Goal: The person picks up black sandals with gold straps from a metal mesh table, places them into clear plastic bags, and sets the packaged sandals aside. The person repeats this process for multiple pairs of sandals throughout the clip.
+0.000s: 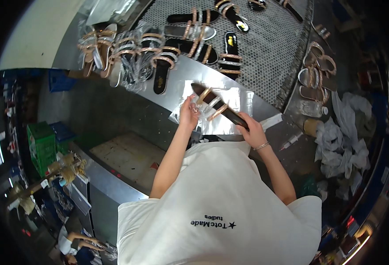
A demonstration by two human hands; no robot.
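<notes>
In front of my body a flat sandal (233, 115) with a dark sole and gold and silver straps is held aslant over the metal table edge. My right hand (253, 130) is closed round its near end. My left hand (188, 115) is closed beside the straps, with a small crumpled piece of clear plastic (195, 107) at its fingertips. Beneath the sandal lie clear plastic bags (241, 98), shiny and flat on the metal. The sandal's far end is slightly blurred.
More strapped sandals (194, 49) lie on the grey mesh surface (265, 57). At the left, several sit in clear plastic (135, 66). To the right are a clear bottle (313, 108) and crumpled pale plastic (342, 137). A green crate (42, 148) and another person (73, 243) are at the left.
</notes>
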